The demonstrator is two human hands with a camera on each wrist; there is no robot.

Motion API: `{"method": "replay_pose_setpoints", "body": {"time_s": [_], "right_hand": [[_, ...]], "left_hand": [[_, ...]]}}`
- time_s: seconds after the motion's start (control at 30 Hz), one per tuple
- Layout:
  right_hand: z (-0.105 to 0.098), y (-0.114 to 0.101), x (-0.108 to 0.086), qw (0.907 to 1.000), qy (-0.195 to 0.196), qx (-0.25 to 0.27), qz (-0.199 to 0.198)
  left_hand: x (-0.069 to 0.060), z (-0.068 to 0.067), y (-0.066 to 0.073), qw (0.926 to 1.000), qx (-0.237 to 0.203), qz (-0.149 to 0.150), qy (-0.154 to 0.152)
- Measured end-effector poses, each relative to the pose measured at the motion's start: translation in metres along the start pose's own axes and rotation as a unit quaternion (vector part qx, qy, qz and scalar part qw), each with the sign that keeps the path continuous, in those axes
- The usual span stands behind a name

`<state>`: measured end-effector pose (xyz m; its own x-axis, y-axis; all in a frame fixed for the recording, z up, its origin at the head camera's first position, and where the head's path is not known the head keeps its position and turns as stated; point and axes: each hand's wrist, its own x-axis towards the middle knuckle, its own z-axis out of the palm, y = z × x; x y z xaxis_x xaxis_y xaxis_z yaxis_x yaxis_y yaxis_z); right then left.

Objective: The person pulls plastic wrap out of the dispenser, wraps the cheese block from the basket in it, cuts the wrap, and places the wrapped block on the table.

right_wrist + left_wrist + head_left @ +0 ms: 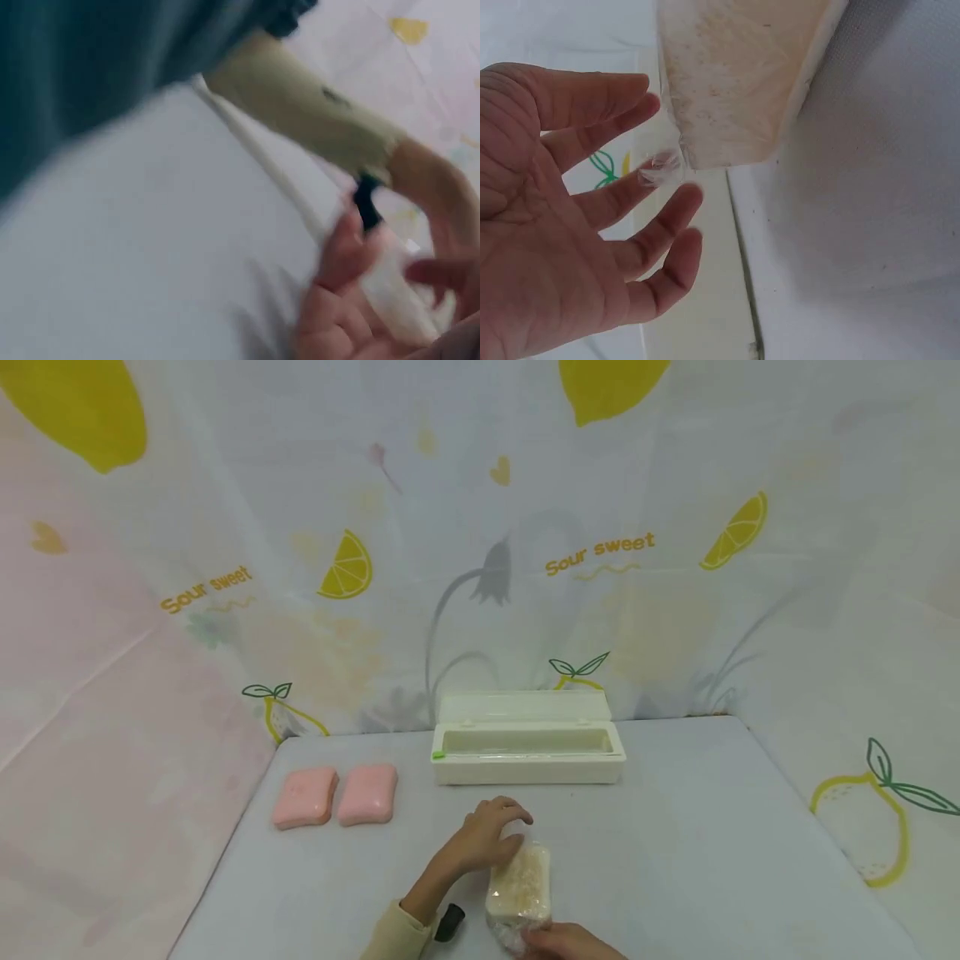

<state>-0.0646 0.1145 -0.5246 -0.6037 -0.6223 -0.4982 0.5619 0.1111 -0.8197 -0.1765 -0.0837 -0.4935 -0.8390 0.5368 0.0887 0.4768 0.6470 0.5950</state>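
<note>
A cream soap-like bar in clear plastic wrap stands low in the middle of the head view, tilted above the table. My right hand pinches the loose wrap at its near end. My left hand is at the far left corner of the bar, fingers spread and loosely bent. In the left wrist view a twisted tuft of wrap sits by those fingertips; I cannot tell whether they touch it. The right wrist view is blurred, with the right hand beside the pale bar.
Two pink soap-like bars lie side by side at the left. A long white box with its lid raised stands at the back against the lemon-print cloth. A black band is at the left wrist.
</note>
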Motion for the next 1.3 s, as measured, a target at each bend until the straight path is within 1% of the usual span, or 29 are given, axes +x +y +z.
{"method": "replay_pose_setpoints", "body": {"time_s": [0.03, 0.1, 0.17, 0.2, 0.23, 0.27, 0.3, 0.33, 0.4, 0.43, 0.47, 0.5, 0.53, 0.57, 0.6, 0.67, 0.7, 0.73, 0.77, 0.83, 0.9, 1.0, 1.03, 1.07, 1.17, 1.2, 1.23, 1.27, 1.3], "right_hand": [[-0.004, -0.004, -0.003, 0.9994, -0.003, -0.035, 0.001], [-0.012, -0.012, -0.011, 0.9937, -0.001, -0.112, -0.008], [-0.021, -0.020, -0.017, 0.9830, 0.003, -0.179, -0.040], [-0.025, -0.025, -0.021, 0.9755, 0.011, -0.212, -0.058], [-0.029, -0.029, -0.025, 0.9658, 0.027, -0.247, -0.074], [-0.032, -0.033, -0.027, 0.9505, 0.044, -0.292, -0.097], [-0.034, -0.036, -0.029, 0.9335, 0.059, -0.333, -0.119], [-0.036, -0.039, -0.030, 0.9121, 0.076, -0.376, -0.144], [-0.037, -0.043, -0.032, 0.8712, 0.113, -0.446, -0.173], [-0.036, -0.044, -0.032, 0.8479, 0.131, -0.478, -0.188], [-0.035, -0.045, -0.031, 0.8194, 0.146, -0.511, -0.214], [-0.034, -0.045, -0.030, 0.7960, 0.155, -0.534, -0.239], [-0.033, -0.045, -0.028, 0.7674, 0.159, -0.558, -0.272], [-0.033, -0.045, -0.026, 0.7365, 0.160, -0.581, -0.308], [-0.033, -0.044, -0.023, 0.7013, 0.159, -0.601, -0.348], [-0.033, -0.041, -0.016, 0.6256, 0.152, -0.631, -0.434], [-0.034, -0.040, -0.013, 0.5955, 0.141, -0.637, -0.469], [-0.034, -0.039, -0.010, 0.5709, 0.128, -0.640, -0.498], [-0.034, -0.037, -0.007, 0.5546, 0.114, -0.641, -0.518], [-0.034, -0.033, -0.002, 0.5348, 0.092, -0.643, -0.540], [-0.033, -0.030, 0.001, 0.5106, 0.082, -0.655, -0.551], [-0.029, -0.025, 0.005, 0.4821, 0.076, -0.674, -0.554], [-0.028, -0.024, 0.006, 0.4706, 0.076, -0.682, -0.555], [-0.027, -0.023, 0.007, 0.4567, 0.081, -0.690, -0.555], [-0.024, -0.019, 0.008, 0.4351, 0.097, -0.707, -0.549], [-0.022, -0.018, 0.009, 0.4267, 0.106, -0.712, -0.547], [-0.020, -0.018, 0.010, 0.4208, 0.115, -0.718, -0.542], [-0.019, -0.017, 0.011, 0.4163, 0.124, -0.724, -0.536], [-0.017, -0.016, 0.012, 0.4162, 0.130, -0.728, -0.529]], "left_hand": [[-0.003, -0.002, 0.001, 0.9996, 0.014, 0.002, 0.023], [-0.009, -0.007, 0.004, 0.9967, 0.036, 0.001, 0.073], [-0.017, -0.013, 0.007, 0.9924, 0.048, 0.000, 0.113], [-0.021, -0.016, 0.009, 0.9908, 0.054, 0.001, 0.124], [-0.025, -0.019, 0.010, 0.9904, 0.058, 0.000, 0.126], [-0.030, -0.023, 0.012, 0.9912, 0.057, 0.003, 0.119], [-0.035, -0.026, 0.014, 0.9927, 0.057, 0.011, 0.106], [-0.041, -0.029, 0.015, 0.9947, 0.053, 0.021, 0.085], [-0.054, -0.032, 0.016, 0.9968, 0.047, 0.053, 0.037], [-0.060, -0.032, 0.017, 0.9962, 0.044, 0.073, 0.016], [-0.066, -0.032, 0.017, 0.9944, 0.046, 0.095, -0.001], [-0.073, -0.030, 0.017, 0.9914, 0.054, 0.119, -0.012], [-0.078, -0.026, 0.017, 0.9882, 0.063, 0.139, -0.017], [-0.082, -0.022, 0.016, 0.9840, 0.077, 0.160, -0.016], [-0.086, -0.018, 0.016, 0.9800, 0.091, 0.177, -0.013], [-0.091, -0.010, 0.015, 0.9727, 0.118, 0.199, -0.010], [-0.092, -0.007, 0.015, 0.9691, 0.131, 0.209, -0.009], [-0.093, -0.004, 0.015, 0.9657, 0.144, 0.216, -0.009], [-0.094, -0.001, 0.015, 0.9631, 0.154, 0.220, -0.012], [-0.095, 0.003, 0.017, 0.9575, 0.179, 0.225, -0.015], [-0.094, 0.007, 0.018, 0.9515, 0.202, 0.232, -0.009], [-0.092, 0.014, 0.018, 0.9444, 0.224, 0.240, 0.011], [-0.092, 0.017, 0.017, 0.9408, 0.235, 0.243, 0.020], [-0.091, 0.019, 0.017, 0.9371, 0.247, 0.245, 0.027], [-0.090, 0.026, 0.017, 0.9275, 0.278, 0.246, 0.045], [-0.090, 0.028, 0.017, 0.9231, 0.293, 0.244, 0.051], [-0.090, 0.031, 0.017, 0.9174, 0.310, 0.242, 0.061], [-0.089, 0.033, 0.018, 0.9131, 0.322, 0.239, 0.072], [-0.089, 0.036, 0.018, 0.9090, 0.333, 0.238, 0.081]]}}
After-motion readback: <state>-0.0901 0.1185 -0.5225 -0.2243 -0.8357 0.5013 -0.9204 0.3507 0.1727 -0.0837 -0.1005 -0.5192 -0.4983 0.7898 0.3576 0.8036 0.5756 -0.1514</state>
